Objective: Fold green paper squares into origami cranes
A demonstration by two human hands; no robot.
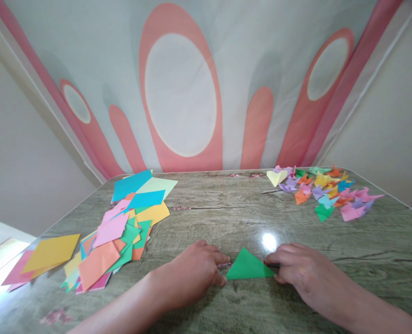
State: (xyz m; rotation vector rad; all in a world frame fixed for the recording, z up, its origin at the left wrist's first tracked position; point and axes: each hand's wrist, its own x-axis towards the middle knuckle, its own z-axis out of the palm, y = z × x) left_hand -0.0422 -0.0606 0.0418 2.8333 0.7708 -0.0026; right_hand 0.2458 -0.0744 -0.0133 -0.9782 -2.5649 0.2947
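A green sheet of origami paper [248, 266], folded into a triangle, lies flat on the table with its point facing away from me. At its left corner is my left hand [199, 269], with the thumb tip touching the corner and the forefinger just above it. My right hand [298, 266] pinches the right corner between thumb and bent fingers. The two hands sit on opposite sides of the triangle, and its middle is uncovered.
A loose heap of coloured paper squares [111, 227] spreads over the table's left side. More yellow and pink sheets [53, 253] lie at the left edge. Many small folded paper figures [326, 190] crowd the back right. A patterned cloth backdrop [233, 116] rises behind the table [206, 222].
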